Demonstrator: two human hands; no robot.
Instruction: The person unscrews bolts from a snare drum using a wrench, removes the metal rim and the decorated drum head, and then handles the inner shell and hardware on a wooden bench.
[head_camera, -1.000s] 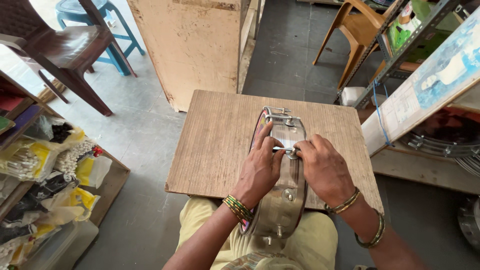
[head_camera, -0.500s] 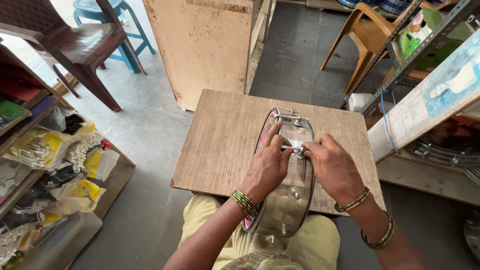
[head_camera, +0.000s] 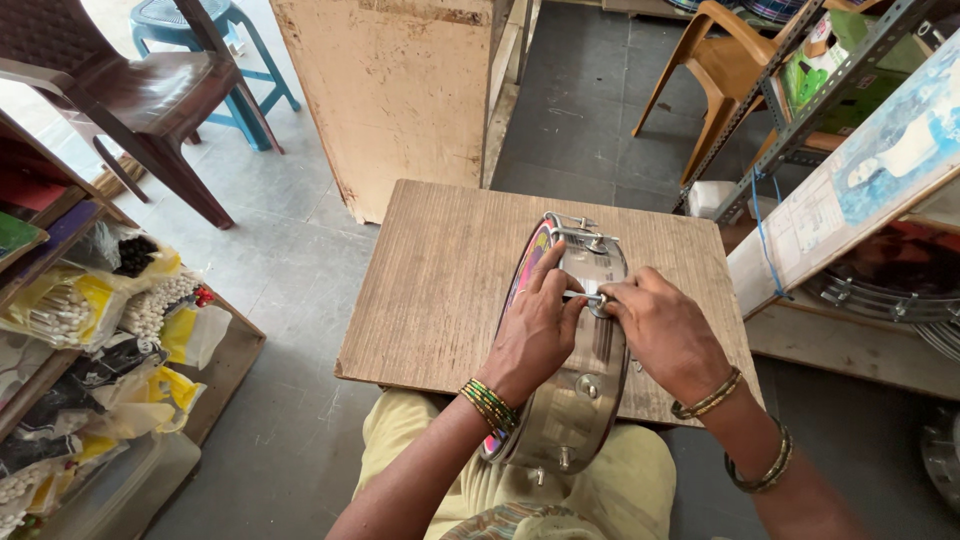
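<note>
While drum stands on edge, left hand steadies rim; right hand grip pinches hook.

Brown plastic chair and blue stool at upper left on grey floor. Pale wooden cabinet standing behind small wooden table. Orange chair at upper right beside metal rack. Shelves of bagged goods along left edge.

Probably a small drum workshop or shop: metal drum rims stacked on slotted-angle shelving, bagged supplies on side shelves, plastic chairs, worn wooden desk.
</note>
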